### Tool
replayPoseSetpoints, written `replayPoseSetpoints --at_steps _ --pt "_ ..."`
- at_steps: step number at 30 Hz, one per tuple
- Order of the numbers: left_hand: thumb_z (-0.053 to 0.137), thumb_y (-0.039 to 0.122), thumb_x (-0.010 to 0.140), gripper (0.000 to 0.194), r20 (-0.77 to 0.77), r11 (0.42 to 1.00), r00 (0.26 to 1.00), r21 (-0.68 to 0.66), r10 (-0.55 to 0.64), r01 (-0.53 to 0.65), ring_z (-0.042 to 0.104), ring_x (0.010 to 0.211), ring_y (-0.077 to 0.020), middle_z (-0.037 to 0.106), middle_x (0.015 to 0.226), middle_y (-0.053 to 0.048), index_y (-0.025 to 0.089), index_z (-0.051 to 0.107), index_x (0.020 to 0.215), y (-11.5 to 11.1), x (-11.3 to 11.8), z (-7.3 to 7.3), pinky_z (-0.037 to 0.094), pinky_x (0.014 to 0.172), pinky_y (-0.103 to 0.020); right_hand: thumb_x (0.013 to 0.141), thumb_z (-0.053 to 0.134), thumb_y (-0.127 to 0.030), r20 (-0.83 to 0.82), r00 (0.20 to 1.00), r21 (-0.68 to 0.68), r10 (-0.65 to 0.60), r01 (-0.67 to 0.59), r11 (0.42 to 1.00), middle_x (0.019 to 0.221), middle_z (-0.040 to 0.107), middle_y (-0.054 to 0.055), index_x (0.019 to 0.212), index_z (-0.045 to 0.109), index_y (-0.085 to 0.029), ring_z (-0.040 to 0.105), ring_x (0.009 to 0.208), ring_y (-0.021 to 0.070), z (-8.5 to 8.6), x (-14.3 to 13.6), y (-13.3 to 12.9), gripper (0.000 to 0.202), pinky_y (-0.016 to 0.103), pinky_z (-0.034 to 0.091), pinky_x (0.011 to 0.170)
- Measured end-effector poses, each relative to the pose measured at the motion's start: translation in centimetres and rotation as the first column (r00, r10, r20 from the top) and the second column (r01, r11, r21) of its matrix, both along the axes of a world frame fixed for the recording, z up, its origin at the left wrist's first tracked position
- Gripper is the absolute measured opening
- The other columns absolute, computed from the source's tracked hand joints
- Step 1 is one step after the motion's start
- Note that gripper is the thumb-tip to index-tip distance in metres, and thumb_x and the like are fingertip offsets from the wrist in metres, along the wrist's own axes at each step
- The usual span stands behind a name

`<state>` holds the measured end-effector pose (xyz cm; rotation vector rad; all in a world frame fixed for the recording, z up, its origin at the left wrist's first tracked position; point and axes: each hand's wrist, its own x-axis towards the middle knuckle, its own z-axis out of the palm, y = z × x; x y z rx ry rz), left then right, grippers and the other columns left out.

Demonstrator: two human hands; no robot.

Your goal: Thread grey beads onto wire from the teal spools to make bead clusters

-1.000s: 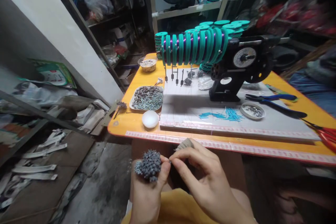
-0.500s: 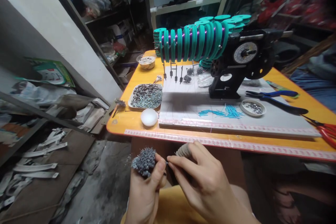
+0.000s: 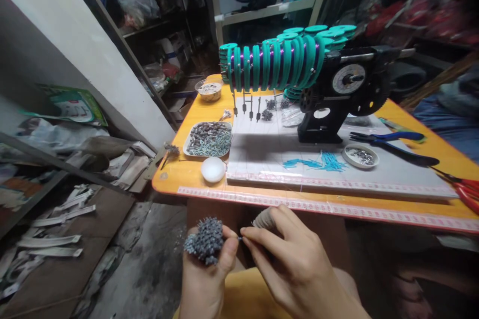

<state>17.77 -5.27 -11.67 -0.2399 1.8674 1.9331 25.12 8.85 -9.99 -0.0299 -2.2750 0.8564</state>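
My left hand [image 3: 205, 281] is closed around a bunch of small dark grey pieces [image 3: 210, 239] with pale blue-grey ends at its left side. At its thumb and fingertip, a thin short piece [image 3: 240, 238] sticks out towards my right hand [image 3: 299, 254]. The right thumb and forefinger pinch at the other end of that piece; its exact kind is too small to make out. A beige ribbed cover or wrap [image 3: 264, 219] shows by the right fingers. Both hands are below the table's front edge, above my lap.
On the yellow table [image 3: 168, 172] stands a black machine [image 3: 322, 119] bearing green spools [image 3: 277, 65]. Near it are a tray of small parts [image 3: 208, 139], a white dome [image 3: 212, 169], blue sticks [image 3: 318, 162], a round dish [image 3: 360, 156], blue-handled pliers [image 3: 396, 142] and red-handled pliers [image 3: 467, 192].
The bunch has turned slightly in my left hand and sits a little lower. Both hands have shifted slightly downwards, with the pinch between them kept.
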Motion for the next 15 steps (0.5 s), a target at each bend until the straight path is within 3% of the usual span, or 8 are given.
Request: replayPoseSetpoints --at_steps 6,11,15 --pt "0.086 0.045 0.049 0.064 0.002 1.000 1.000 0.000 -0.016 0.016 0.060 0.072 -0.0014 0.066 0.092 -0.007 0.006 0.061 0.092 0.0 0.1 -0.1 0.046 0.062 -0.008 0.095 0.046 -0.017 -0.008 1.000 0.011 -0.008 0.008 1.000 0.082 0.045 0.008 0.096 0.074 -0.015 0.036 0.088 -0.0063 0.4 0.0 -0.1 0.028 0.004 0.026 0.077" --pt "0.086 0.046 0.050 0.067 0.042 0.999 0.999 -0.015 -0.029 0.030 0.059 0.071 -0.0016 0.066 0.095 -0.008 0.006 0.059 0.097 -0.1 0.0 -0.9 0.046 0.060 -0.009 0.095 0.046 -0.017 -0.013 1.000 -0.104 0.020 -0.022 0.994 0.084 0.047 0.007 0.094 0.075 -0.016 0.037 0.088 -0.0066 0.5 0.0 0.0 0.028 0.003 0.028 0.077" --pt "0.085 0.047 0.052 0.066 -0.023 0.992 0.997 -0.109 -0.073 0.070 0.060 0.073 -0.0027 0.065 0.091 -0.008 0.006 0.060 0.097 -0.3 -0.2 -1.4 0.048 0.062 -0.009 0.095 0.047 -0.018 -0.015 0.998 -0.147 0.054 -0.056 0.988 0.085 0.049 0.006 0.095 0.075 -0.017 0.038 0.088 -0.0073 0.4 -0.1 0.3 0.027 0.001 0.030 0.077"
